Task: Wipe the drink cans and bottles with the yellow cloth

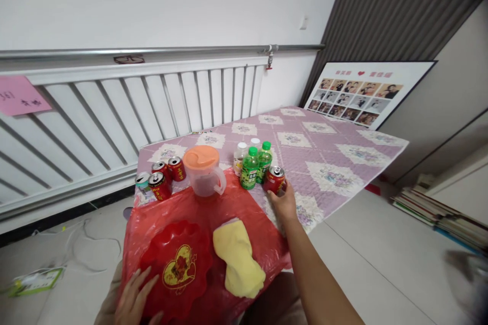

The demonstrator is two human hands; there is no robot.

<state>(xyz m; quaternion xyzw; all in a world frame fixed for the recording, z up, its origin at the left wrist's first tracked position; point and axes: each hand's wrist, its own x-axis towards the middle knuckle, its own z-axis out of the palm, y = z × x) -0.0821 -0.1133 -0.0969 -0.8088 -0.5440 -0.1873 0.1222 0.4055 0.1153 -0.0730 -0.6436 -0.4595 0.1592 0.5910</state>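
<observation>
My right hand (283,201) grips a red drink can (274,180) at the right of the bottles. Two green bottles (250,168) with green caps stand beside that can, and two white-capped bottles (240,158) stand behind them. My left hand (135,297) lies with fingers spread on the left rim of a red scalloped tray (198,244), which bears a gold heart print. A folded yellow cloth (240,261) lies right of the tray. Behind the tray stands a clear pitcher (202,180) with an orange lid.
Several cans (161,186) stand together left of the pitcher. Red plastic sheeting (251,218) covers the near part of the table, over a purple floral tablecloth (290,139). A white radiator (198,96) runs behind, and a photo board (358,73) leans at the right.
</observation>
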